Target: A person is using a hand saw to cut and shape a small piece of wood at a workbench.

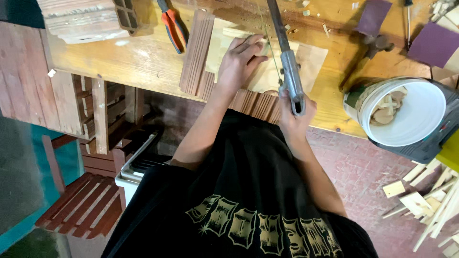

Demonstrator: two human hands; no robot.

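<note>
Right hand [295, 111]: fist wrapped tight around the grey metal handle of a frame saw [285, 52], at the near edge of the surface [143, 62].
Saw: frame runs away from the person over the work; its thin blade lies just left of the frame, above the pale board.
Left hand [240, 61]: fingers spread flat, pressing down on a pale wooden board [306, 64], gripping nothing.
Board: flat on the surface, between the two hands and under the saw.
Grooved strips [197, 52]: reddish ribbed wood, just left of the left hand, more along the surface's edge.
Pliers [172, 26]: orange-handled, lying farther back on the left.
Bucket [406, 112]: white, wood pieces inside, off to the right.
Floor [373, 172]: red brick, offcuts scattered at right.
</note>
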